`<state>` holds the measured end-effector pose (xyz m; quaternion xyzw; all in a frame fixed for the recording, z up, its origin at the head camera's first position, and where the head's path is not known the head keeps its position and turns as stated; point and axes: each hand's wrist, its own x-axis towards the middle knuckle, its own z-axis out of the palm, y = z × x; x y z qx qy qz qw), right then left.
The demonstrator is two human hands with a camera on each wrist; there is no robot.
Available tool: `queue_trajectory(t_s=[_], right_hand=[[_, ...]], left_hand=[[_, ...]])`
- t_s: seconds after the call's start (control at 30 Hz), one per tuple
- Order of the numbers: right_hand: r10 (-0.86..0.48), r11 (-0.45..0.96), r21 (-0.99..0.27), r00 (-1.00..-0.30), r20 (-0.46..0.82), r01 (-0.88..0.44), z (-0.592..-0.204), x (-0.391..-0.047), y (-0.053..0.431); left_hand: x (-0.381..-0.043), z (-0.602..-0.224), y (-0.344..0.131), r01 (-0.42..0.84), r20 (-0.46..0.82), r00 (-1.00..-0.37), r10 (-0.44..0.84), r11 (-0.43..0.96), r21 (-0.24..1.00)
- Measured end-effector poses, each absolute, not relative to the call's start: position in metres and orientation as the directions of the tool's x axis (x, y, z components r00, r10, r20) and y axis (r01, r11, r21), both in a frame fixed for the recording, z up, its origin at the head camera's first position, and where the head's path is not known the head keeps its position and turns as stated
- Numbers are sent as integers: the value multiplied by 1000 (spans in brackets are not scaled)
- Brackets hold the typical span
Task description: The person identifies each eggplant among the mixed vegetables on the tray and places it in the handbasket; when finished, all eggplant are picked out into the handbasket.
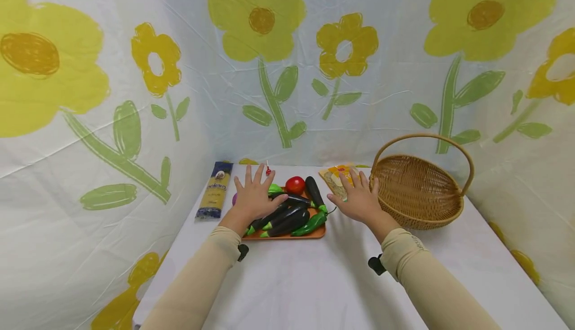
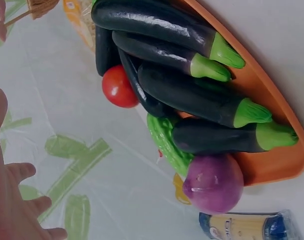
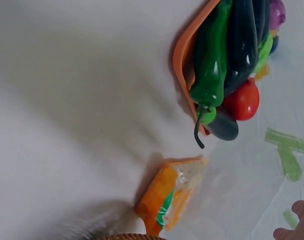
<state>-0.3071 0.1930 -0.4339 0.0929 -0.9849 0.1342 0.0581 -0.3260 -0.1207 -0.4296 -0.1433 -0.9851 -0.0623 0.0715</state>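
Observation:
Fingers spread, my left hand (image 1: pixel 254 199) is held above the left part of an orange tray (image 1: pixel 316 233) and holds nothing. On the tray lie several dark eggplants (image 2: pixel 189 92), a green pepper (image 3: pixel 211 65), a red tomato (image 1: pixel 295 185), a bumpy light-green vegetable (image 2: pixel 167 142) and a purple onion-like vegetable (image 2: pixel 215 184). My right hand (image 1: pixel 361 201), also spread and holding nothing, is between the tray and a wicker basket (image 1: pixel 418 190). It partly covers an orange and clear packet (image 1: pixel 333 180) in the head view.
A blue and yellow pasta packet (image 1: pixel 214 190) lies left of the tray. The basket, with a tall handle, stands at the right on the white table (image 1: pixel 292 285). A flower-printed cloth (image 1: pixel 193 95) closes off the back and sides. A small red item (image 1: pixel 268 171) shows behind the tray.

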Motion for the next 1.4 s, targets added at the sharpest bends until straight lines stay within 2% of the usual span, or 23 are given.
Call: queue_trajectory(t_s=[0.17, 0.3, 0.4, 0.63, 0.9, 1.13, 1.4], right_hand=[[-175, 946, -254, -976, 129, -204, -433, -308, 184], [-188, 946, -243, -974, 127, -214, -431, -309, 177], [-195, 946, -237, -973, 125, -220, -429, -310, 171], [-223, 934, -260, -968, 114, -246, -430, -317, 160], [-305, 875, -348, -942, 142, -336, -432, -321, 140], [-312, 836, -443, -945, 100, -324, -430, -323, 118], [-349, 767, -547, -933, 81, -335, -435, -325, 99]], left_hand=[[-321, -434, -141, 245, 170, -961, 218, 956, 159], [-313, -453, -169, 192, 189, -971, 144, 944, 268], [-308, -473, -193, 131, 166, -983, 73, 921, 368], [-297, -501, -227, -14, 80, -995, -63, 859, 511], [-292, -521, -235, -155, -80, -988, -135, 752, 641], [-290, -531, -233, -284, -232, -959, -163, 543, 790], [-291, -536, -230, -319, -256, -946, -198, 430, 845]])
